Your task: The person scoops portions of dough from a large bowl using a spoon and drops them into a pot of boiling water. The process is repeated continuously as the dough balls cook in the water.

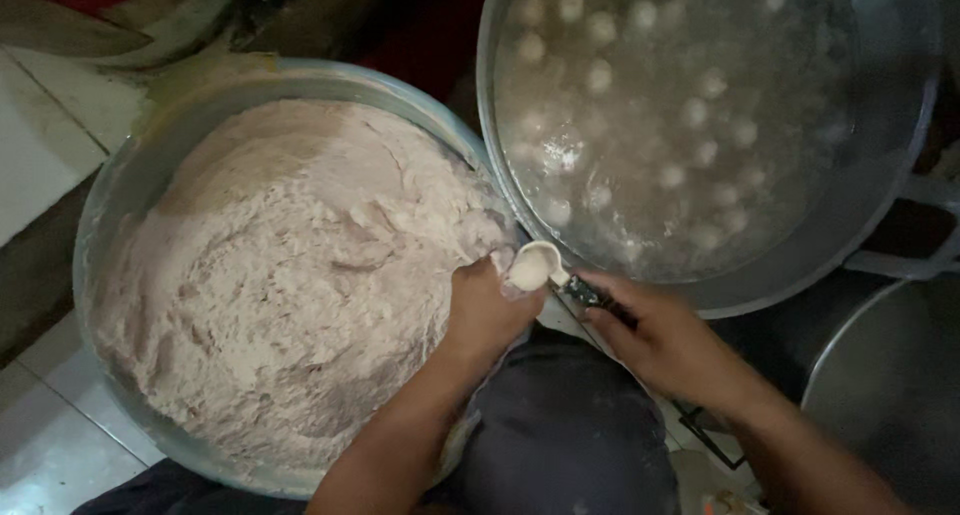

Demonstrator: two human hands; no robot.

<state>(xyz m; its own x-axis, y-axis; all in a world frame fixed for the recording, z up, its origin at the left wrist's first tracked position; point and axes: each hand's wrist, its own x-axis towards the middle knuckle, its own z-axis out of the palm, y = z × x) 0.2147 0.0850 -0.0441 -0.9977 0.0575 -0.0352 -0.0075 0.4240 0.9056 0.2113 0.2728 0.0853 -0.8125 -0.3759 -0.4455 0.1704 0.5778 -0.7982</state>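
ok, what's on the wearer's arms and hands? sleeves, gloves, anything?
Nothing worn that shows: left hand and right hand are bare, no gloves, rings or watch visible. Both forearms are uncovered as far as the frame's bottom edge. Pale paste smears the left fingers.

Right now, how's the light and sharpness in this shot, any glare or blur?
Head view: dim and soft overall; the pot water hazes the balls; faint glare on its rim; paste is best lit; spoon and both hands, left hand and right hand, are shadowed.
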